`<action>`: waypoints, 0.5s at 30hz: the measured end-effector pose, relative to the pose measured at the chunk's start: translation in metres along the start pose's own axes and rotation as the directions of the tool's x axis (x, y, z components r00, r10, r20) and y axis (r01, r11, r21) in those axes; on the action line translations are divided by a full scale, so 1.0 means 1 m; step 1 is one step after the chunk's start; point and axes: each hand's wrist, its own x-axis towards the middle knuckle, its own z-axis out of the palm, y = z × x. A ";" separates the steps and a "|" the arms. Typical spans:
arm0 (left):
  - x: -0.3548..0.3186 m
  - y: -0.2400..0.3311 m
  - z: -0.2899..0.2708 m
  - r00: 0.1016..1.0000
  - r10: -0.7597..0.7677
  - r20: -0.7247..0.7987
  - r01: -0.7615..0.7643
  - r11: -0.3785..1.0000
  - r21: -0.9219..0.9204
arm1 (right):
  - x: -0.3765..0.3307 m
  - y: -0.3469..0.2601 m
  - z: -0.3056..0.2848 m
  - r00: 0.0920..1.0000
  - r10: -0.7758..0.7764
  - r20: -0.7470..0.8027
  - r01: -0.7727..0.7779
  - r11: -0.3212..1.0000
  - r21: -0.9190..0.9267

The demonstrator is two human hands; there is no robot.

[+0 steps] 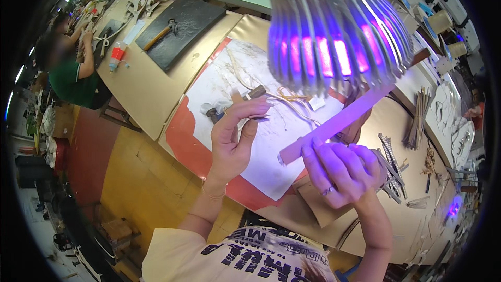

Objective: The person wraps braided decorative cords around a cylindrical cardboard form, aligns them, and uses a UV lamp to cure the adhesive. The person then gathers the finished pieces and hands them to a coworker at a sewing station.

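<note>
- Far left: I see a co-worker in a green shirt (73, 83) at the table (156, 96), arms out over the work surface.
- Bottle (118, 55) near them, red label; print too small for me to read.
- Black slab (203, 18) next, hammer (159, 35) lying on it, wooden handle toward the lower left.
- Red sheet (182, 130) on the table, white paper (271, 172) over it; brown smudges on the paper, nothing legible.
- Left hand (233, 138): raised over the paper, fingers curled toward the thumb, tips close together. Can't tell from here whether something small is pinched.
- Wearer's shirt (250, 256): cream, bold dark capitals plus smaller lines, partly folded; the clearest writing in my view.
- Strip (339, 120): long, flat, tinted purple by the light. Lower end just past the right fingertips, running up to the right and passing by the lamp's lower edge.
- Lamp (339, 26): silver, ribbed, purple-pink glow between the ribs; no label I can make out.
- Right hand (344, 169): fingers bent, closed on the strip near its lower end; ring on one finger.
- Right side: bundle of thin sticks (416, 120) on the table, thread spools (440, 22) above.
</note>
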 end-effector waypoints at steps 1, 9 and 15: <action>0.003 0.000 0.004 0.997 0.075 0.035 -0.077 0.995 0.056 | 0.000 0.003 -0.003 1.000 -0.007 0.011 0.008 1.000 -0.015; 0.022 -0.011 0.017 0.868 0.448 0.216 -0.497 0.765 0.410 | -0.012 0.026 0.007 1.000 0.012 -0.017 -0.014 0.992 -0.125; 0.025 -0.022 0.017 0.787 0.541 0.295 -0.614 0.646 0.453 | -0.021 0.027 0.010 0.999 0.035 0.005 -0.035 0.998 -0.048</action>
